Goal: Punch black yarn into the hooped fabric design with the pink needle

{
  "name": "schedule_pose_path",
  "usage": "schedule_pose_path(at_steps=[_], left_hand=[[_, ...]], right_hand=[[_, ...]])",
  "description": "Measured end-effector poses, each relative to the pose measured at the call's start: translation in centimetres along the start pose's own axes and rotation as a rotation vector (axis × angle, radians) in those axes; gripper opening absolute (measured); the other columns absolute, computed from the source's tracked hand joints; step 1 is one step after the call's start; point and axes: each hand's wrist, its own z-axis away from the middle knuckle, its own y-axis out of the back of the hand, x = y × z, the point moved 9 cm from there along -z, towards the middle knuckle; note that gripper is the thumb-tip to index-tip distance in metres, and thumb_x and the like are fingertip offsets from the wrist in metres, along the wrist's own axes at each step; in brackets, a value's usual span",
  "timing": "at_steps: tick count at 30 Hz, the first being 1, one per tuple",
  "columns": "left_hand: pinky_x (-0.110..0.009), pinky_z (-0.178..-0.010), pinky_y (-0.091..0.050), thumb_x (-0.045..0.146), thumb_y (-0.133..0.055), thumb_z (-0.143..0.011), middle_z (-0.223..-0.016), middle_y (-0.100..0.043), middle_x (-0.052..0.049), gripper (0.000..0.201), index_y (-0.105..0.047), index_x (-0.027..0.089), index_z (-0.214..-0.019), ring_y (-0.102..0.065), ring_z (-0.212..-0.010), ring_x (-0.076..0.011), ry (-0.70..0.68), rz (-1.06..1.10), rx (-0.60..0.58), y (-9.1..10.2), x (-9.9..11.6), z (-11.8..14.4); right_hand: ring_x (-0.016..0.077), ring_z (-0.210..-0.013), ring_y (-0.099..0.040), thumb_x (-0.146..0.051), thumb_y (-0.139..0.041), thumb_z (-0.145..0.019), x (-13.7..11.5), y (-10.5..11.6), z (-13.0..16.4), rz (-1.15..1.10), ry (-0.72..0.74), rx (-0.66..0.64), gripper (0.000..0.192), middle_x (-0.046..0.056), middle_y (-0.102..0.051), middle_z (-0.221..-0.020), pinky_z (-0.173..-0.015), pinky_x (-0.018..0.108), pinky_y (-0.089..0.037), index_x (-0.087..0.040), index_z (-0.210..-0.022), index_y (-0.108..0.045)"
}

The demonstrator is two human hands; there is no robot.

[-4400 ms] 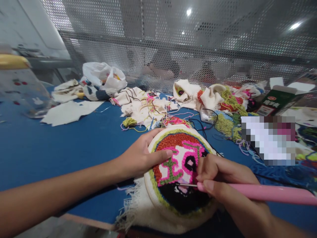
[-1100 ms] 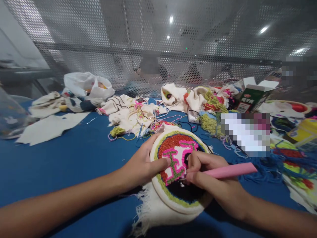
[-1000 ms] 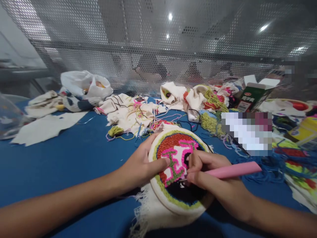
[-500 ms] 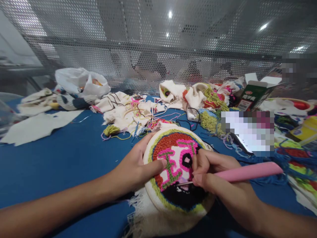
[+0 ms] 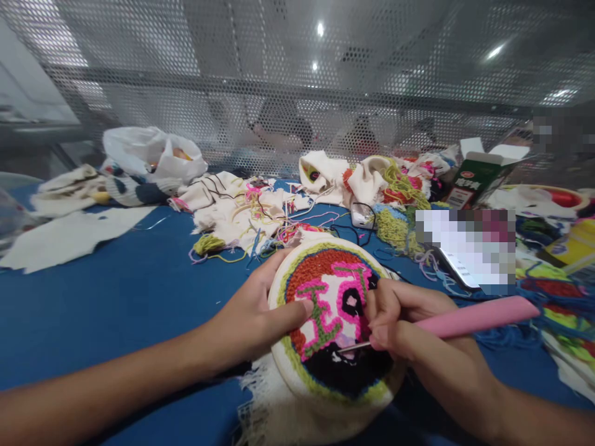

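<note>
Doing needlework at a blue surface (image 5: pixel 116 322)
Gripping hooped embroidery (image 5: pixel 332 325) with the left hand (image 5: pixel 263 310); pointing a pink-handled needle (image 5: pixel 478 319) at its black stitching (image 5: pixel 346 376) with the right hand (image 5: pixel 423 350), near blue yarn (image 5: pixel 504 337).

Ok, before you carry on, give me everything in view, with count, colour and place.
hooped yarn piece: one, multicoloured, front centre
pink-handled needle tool: one, pink and metal, over the hooped yarn piece's right side
table: one, blue, beneath
plastic bag: one, white, back left
cloth pieces: several, cream, back and left
yarn: many, mixed colours, back centre and right
box: one, green with white flaps, back right
phone: one, pale screen partly pixelated, right
pack: one, yellow, right edge
perforated screen: one, grey, behind
left hand: one, gripping the hoop's left side
right hand: one, holding the tool
</note>
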Motion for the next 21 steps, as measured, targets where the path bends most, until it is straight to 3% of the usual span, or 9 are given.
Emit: schedule_pose_path(at_steps=[4, 8, 14, 18, 21], left_hand=[[-0.027, -0.07, -0.052, 0.019, -0.065, -0.072, -0.104, -0.064, -0.009, 0.052, -0.04, 0.017, -0.118, -0.063, -0.086, -0.0217, -0.005, -0.003, -0.001, 0.0, 0.1, 0.0], [-0.025, -0.069, -0.051, 0.02, -0.066, -0.07, -0.099, -0.066, -0.007, 0.056, -0.039, 0.016, -0.12, -0.063, -0.082, -0.0194, -0.004, -0.028, 0.032, 0.3, 0.0, 0.0], [-0.023, -0.069, -0.05, 0.02, -0.067, -0.07, -0.095, -0.066, -0.005, 0.052, -0.041, 0.017, -0.115, -0.063, -0.08, -0.0173, -0.029, -0.016, 0.036, 0.3, 0.1, 0.1], [-0.021, -0.071, -0.05, 0.02, -0.067, -0.071, -0.1, -0.065, -0.005, 0.05, -0.042, 0.018, -0.115, -0.063, -0.084, -0.017, -0.071, -0.026, 0.031, 0.2, 0.4, 0.4], [-0.023, -0.07, -0.05, 0.021, -0.065, -0.073, -0.102, -0.065, -0.006, 0.053, -0.039, 0.019, -0.119, -0.063, -0.088, -0.0195, -0.06, -0.05, 0.03, 0.2, 0.4, 0.7]], right_hand=[[0.0096, -0.051, -0.036, -0.015, -0.048, -0.069, -0.3, -0.1, 0.1, 0.074, 0.018, -0.013, 0.019, -0.004, -0.043, -0.053, -0.045, 0.021, -0.029, -0.019, -0.053, -0.039], [0.0105, -0.051, -0.038, -0.02, -0.044, -0.076, -1.4, -1.0, 0.6, 0.322, 0.108, -0.078, 0.02, -0.003, -0.043, -0.054, -0.045, 0.022, -0.028, -0.02, -0.057, -0.037], [0.0097, -0.052, -0.041, -0.015, -0.046, -0.078, -3.0, -4.4, 1.3, 0.537, 0.395, -0.344, 0.017, -0.002, -0.046, -0.061, -0.048, 0.021, -0.032, -0.021, -0.065, -0.036], [0.0101, -0.055, -0.043, -0.011, -0.048, -0.075, -2.4, -4.7, 0.8, 0.554, 0.321, -0.389, 0.014, -0.001, -0.05, -0.065, -0.05, 0.021, -0.033, -0.02, -0.066, -0.043], [0.0099, -0.054, -0.043, -0.018, -0.048, -0.075, -1.4, -2.8, 0.2, 0.367, 0.108, -0.252, 0.016, -0.002, -0.049, -0.06, -0.048, 0.02, -0.032, -0.019, -0.06, -0.043]])
